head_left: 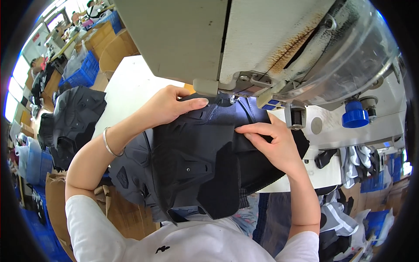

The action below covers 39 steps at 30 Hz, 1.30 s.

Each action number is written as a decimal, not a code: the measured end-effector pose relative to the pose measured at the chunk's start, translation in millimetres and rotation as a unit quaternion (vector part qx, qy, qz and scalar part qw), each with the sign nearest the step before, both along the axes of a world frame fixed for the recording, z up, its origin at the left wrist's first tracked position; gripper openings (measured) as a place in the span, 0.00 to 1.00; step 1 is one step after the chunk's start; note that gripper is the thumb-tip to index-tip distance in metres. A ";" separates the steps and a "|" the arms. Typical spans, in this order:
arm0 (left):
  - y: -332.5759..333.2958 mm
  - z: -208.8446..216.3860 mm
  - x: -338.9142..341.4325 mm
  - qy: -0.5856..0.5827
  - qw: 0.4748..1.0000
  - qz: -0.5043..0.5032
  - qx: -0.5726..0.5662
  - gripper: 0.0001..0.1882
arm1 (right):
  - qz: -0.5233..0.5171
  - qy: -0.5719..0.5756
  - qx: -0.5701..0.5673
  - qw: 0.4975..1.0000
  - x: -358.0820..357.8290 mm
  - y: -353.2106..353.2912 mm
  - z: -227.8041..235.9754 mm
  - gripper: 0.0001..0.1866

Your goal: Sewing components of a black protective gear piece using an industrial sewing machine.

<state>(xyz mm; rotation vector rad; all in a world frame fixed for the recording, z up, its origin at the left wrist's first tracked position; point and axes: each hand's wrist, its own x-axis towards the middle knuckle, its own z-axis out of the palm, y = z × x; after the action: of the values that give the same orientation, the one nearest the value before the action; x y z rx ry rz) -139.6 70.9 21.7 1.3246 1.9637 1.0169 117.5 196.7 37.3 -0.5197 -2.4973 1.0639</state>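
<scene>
under the needle, both hands on a dark padded piece

at the centre of the view, a dark padded piece [196,161] with moulded panels lies across the white table [131,87], its top edge tucked beneath the head of the sewing machine [244,39] at twelve o'clock. left hand [168,105] rests flat on the upper edge at eleven o'clock, fingers stretched out, pressing rather than gripping. right hand [273,142] at three o'clock pinches a fold of the black fabric between thumb and fingers. a metal bangle [109,144] circles the left wrist. more dark pieces [72,118] are stacked at nine o'clock, blue crates [85,72] beyond at ten.
</scene>
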 end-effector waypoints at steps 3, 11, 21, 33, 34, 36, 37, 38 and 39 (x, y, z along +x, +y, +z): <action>-1.4 2.7 -2.0 0.031 0.999 0.002 0.041 0.29 | 0.004 0.009 0.019 1.000 -1.6 -2.6 1.5 0.10; -6.1 20.0 9.9 0.049 0.995 0.024 0.082 0.27 | 0.015 0.042 0.055 0.997 -2.7 -4.3 2.4 0.08; -1.5 6.9 3.2 0.013 0.998 0.018 0.053 0.28 | -0.015 0.038 -0.012 0.999 -4.3 -0.8 0.5 0.06; 11.1 -18.9 -12.8 0.027 0.996 0.013 0.086 0.26 | -0.016 0.028 -0.003 0.999 -9.7 1.6 3.5 0.05; 12.1 -18.9 -12.9 0.012 0.996 0.006 0.091 0.26 | -0.015 0.034 -0.001 0.999 -9.5 1.2 4.2 0.06; 11.0 -15.2 -11.5 0.012 0.997 0.010 0.076 0.27 | -0.017 0.059 0.002 0.998 -10.0 2.4 -0.3 0.06; 10.5 -14.0 -11.0 0.011 0.998 0.016 0.060 0.28 | -0.016 0.082 0.006 0.996 -10.7 3.3 -2.1 0.06; 10.3 -14.1 -11.0 0.013 0.998 0.014 0.059 0.28 | -0.018 0.084 0.005 0.996 -10.2 3.7 -0.5 0.06; 10.1 -14.5 -11.2 0.016 0.999 0.010 0.042 0.27 | -0.019 0.066 -0.002 0.998 -9.0 4.2 2.7 0.07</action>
<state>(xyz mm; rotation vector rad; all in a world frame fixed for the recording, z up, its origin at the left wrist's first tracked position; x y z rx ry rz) -150.7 81.0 7.2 1.3763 1.9803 1.1066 108.5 200.9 40.1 -0.4800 -2.3625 1.0526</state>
